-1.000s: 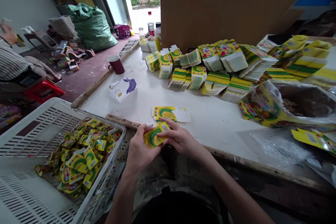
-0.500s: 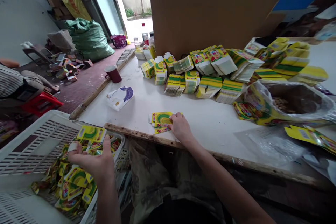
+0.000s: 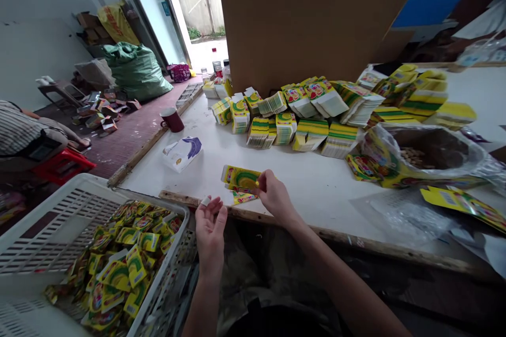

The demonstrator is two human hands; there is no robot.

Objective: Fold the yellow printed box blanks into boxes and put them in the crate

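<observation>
Left hand (image 3: 210, 226) is back from the crate (image 3: 79, 189), open, palm up, empty; right hand (image 3: 274, 197) now pinches a flat carton (image 3: 241, 176), lifted just above the table (image 3: 316, 184) edge, so one box dropped, next blank up. Crate holds loose yellow-green folded boxes (image 3: 122, 263); far right, clear bag (image 3: 470, 160) holds brown pieces.
</observation>
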